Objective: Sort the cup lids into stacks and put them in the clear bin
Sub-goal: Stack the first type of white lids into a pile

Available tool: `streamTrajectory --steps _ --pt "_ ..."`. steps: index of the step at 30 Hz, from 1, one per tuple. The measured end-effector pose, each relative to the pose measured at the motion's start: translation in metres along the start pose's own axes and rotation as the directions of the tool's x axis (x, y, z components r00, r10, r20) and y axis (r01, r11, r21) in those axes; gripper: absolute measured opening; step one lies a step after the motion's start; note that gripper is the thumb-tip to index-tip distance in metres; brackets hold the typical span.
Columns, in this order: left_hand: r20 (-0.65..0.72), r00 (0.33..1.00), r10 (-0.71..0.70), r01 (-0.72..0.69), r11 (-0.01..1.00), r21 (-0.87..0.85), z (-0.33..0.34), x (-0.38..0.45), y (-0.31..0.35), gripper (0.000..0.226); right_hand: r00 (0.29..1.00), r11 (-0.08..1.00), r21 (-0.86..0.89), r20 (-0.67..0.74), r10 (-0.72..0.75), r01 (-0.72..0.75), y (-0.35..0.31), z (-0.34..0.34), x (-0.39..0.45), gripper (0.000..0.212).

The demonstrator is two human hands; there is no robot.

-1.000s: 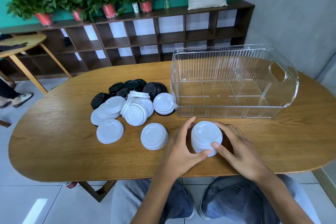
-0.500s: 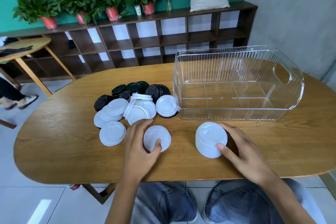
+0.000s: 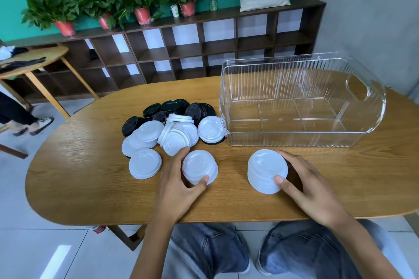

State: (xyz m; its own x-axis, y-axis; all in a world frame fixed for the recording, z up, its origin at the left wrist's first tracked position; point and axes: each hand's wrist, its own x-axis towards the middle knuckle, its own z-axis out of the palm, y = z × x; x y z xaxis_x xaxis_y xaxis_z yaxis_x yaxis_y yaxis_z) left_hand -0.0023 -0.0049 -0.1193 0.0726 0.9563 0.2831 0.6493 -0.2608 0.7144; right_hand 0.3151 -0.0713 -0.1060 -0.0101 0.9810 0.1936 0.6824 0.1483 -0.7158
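Observation:
My left hand (image 3: 179, 186) grips a short stack of white lids (image 3: 199, 166) on the table, thumb at its near side and fingers at its far left. My right hand (image 3: 310, 190) holds a taller stack of white lids (image 3: 266, 169), thumb on the near rim and fingers round the right side. Behind them lies a loose pile of white lids (image 3: 167, 136) and black lids (image 3: 174, 107). A single white lid (image 3: 145, 163) lies flat at the left. The clear bin (image 3: 301, 102) stands at the back right with nothing in it.
The oval wooden table (image 3: 90, 176) carries everything. Beyond it runs a dark shelf unit (image 3: 181, 52) with potted plants, a bottle and a cushion. A second small table (image 3: 29, 65) and another person's legs (image 3: 20, 118) are at the far left.
My left hand left the tall stack, moved left and closed round the short white stack. My right hand stayed on the tall stack.

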Motion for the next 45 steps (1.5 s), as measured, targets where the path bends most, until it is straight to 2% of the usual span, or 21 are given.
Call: streamTrajectory --steps 9,17,26,30,35,38,42,45 --pt "-0.094 0.994 -0.048 0.044 0.998 -0.043 -0.001 -0.004 0.004 0.083 1.0 1.0 0.005 0.0 0.007 -0.007 0.001 0.001 0.0 0.061" --pt "-0.131 0.991 -0.01 0.004 0.999 -0.049 0.001 -0.003 0.004 0.078 1.0 1.0 0.01 -0.001 0.004 -0.004 0.002 0.0 0.0 0.06" --pt "-0.175 0.983 0.055 -0.088 0.978 -0.192 0.001 -0.01 0.027 0.072 1.0 1.0 0.001 0.006 0.002 -0.002 0.001 0.0 0.0 0.063" --pt "-0.109 0.982 0.156 -0.178 0.957 -0.228 0.026 -0.017 0.063 0.076 1.0 1.0 0.0 0.016 -0.022 0.022 0.001 0.001 0.001 0.06" --pt "-0.001 0.98 0.2 -0.194 0.952 -0.235 0.066 -0.019 0.098 0.082 1.0 0.977 0.211 -0.018 -0.016 0.02 0.003 -0.003 0.0 0.053" --pt "0.017 0.983 0.185 -0.177 0.959 -0.223 0.08 -0.014 0.105 0.086 1.0 0.963 0.27 -0.025 0.003 0.004 0.005 -0.004 0.001 0.05" --pt "-0.002 0.971 0.237 -0.234 0.957 -0.172 0.087 -0.01 0.105 0.089 1.0 0.959 0.282 -0.022 0.012 -0.006 0.007 -0.002 0.003 0.037" --pt "0.001 0.966 0.257 -0.253 0.951 -0.177 0.087 -0.012 0.099 0.081 0.999 0.966 0.257 -0.036 0.013 -0.003 0.009 0.0 0.004 0.037"
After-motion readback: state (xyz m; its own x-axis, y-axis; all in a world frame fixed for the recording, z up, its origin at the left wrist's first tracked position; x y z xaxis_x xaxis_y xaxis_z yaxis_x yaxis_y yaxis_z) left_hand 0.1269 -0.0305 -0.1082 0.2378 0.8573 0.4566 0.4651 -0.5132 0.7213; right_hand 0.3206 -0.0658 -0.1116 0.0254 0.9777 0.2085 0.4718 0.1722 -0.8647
